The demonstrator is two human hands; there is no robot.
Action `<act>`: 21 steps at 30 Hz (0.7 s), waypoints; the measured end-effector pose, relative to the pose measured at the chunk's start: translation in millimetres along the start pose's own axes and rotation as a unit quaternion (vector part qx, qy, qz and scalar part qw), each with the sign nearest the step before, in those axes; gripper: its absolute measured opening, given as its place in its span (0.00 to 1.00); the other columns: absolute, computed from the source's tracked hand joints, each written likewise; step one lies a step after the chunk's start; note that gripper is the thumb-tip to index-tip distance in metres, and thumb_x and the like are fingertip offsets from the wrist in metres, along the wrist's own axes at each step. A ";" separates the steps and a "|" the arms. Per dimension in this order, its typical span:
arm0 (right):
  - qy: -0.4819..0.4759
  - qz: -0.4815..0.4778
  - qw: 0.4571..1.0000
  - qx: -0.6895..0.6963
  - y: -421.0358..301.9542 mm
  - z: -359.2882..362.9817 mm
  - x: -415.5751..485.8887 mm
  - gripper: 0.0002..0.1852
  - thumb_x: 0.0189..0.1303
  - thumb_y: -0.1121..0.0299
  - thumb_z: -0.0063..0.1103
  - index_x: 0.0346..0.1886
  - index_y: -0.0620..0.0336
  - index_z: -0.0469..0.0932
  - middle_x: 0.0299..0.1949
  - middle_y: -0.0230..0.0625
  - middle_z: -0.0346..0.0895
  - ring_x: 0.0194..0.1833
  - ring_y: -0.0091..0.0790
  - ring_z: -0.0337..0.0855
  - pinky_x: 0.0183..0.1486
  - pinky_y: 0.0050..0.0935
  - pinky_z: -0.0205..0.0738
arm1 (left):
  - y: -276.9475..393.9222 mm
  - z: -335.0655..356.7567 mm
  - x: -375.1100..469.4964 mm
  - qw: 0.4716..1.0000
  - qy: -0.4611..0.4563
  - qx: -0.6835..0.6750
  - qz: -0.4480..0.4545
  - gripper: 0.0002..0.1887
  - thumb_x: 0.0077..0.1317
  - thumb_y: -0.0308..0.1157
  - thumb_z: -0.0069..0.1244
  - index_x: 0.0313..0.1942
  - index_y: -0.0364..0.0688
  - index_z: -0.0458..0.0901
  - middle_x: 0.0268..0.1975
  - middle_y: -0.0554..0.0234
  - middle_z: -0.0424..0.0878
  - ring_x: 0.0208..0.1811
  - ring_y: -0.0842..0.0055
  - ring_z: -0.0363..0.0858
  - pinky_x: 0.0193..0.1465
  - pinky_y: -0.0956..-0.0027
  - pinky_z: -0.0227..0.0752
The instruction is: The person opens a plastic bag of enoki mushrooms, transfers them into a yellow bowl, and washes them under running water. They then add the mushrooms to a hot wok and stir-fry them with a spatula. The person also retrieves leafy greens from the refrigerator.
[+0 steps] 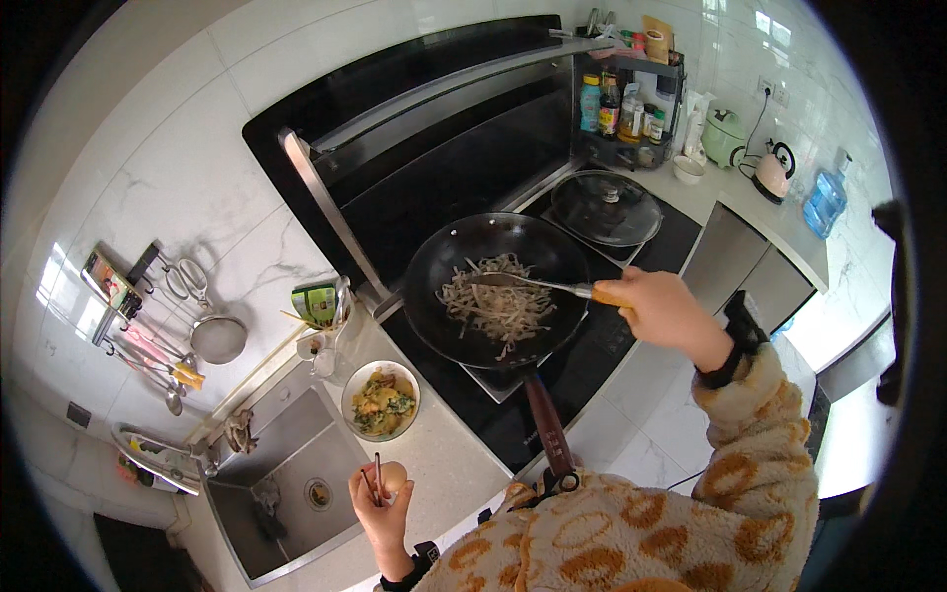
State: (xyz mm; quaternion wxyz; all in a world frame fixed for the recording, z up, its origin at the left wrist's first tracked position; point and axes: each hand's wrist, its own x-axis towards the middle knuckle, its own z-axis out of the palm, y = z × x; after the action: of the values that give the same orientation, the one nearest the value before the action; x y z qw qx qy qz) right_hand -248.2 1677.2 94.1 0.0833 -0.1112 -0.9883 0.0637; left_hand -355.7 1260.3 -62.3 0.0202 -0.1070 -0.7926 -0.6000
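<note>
My left hand (383, 510), over the counter's front by the sink, holds a brown egg (394, 477) and a pair of chopsticks (378, 473). The tips of the chopsticks point upward past the egg. My right hand (666, 307) grips the wooden handle (612, 295) of a metal spatula or turner (544, 283). Its head lies among pale flat strips (503, 314), perhaps noodles, which hide part of it. These strips are heaped in a black wok (433, 259) on the near burner. The wok's brown handle (547, 422) points toward my body.
A glass bowl (346, 416) of cooked food stands left of the hob. Beside it is the steel sink (281, 510). A glass-lidded pan (607, 211) occupies the far burner. Seasoning bottles (609, 111) fill a corner rack. A pink kettle (773, 174) stands on the right counter.
</note>
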 end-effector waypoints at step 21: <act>-0.002 -0.051 0.991 -0.127 -22.2 -41.7 -15.6 0.23 0.41 0.78 0.56 0.45 0.44 0.79 0.30 0.36 0.68 0.28 0.42 0.77 0.26 0.38 0.67 | -5.7 3.3 0.7 0.999 0.003 -0.032 0.015 0.27 0.43 0.23 0.66 0.45 0.33 0.76 0.49 0.65 0.69 0.36 0.83 0.73 0.32 0.80 0.65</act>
State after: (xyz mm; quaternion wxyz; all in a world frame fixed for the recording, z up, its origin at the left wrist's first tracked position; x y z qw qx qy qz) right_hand -230.4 1656.7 135.8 0.0693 -0.0703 -0.9929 -0.0666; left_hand -357.2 1262.1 -68.5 0.0282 -0.1175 -0.7711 -0.6252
